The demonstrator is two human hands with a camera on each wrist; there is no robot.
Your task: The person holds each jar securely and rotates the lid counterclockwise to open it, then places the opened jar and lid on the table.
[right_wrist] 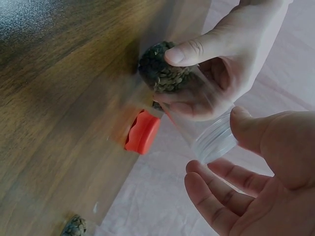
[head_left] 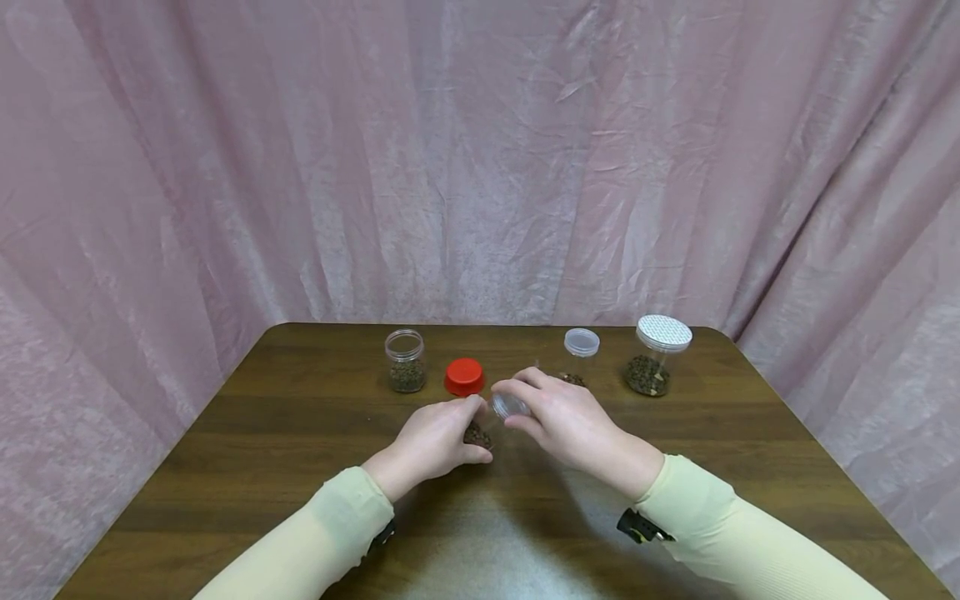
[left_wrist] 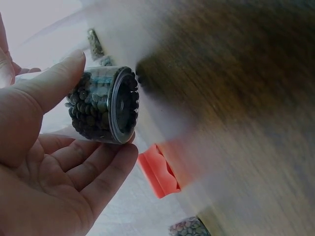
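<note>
My left hand [head_left: 438, 442] grips the lower part of a clear jar [right_wrist: 189, 110], its thumb and fingers around the wall. Small dark brown-green pieces [left_wrist: 91, 108] fill the bottom of that jar, which tilts with its top toward my right hand [head_left: 562, 417]. At the top, a clear ridged lid [right_wrist: 216, 140] sits between my right thumb and fingers. The thumb touches the lid's side, while the other fingers curve beneath it. A red scalloped cap [head_left: 464, 377] lies on the table just beyond my left hand.
An uncapped jar [head_left: 407, 362] with similar pieces stands at the back left. Behind my right hand is a jar with a translucent lid [head_left: 582, 342]. Farther right stands a larger jar [head_left: 648, 371] with a white patterned lid. A pink curtain [head_left: 480, 167] hangs behind the wooden table [head_left: 262, 442].
</note>
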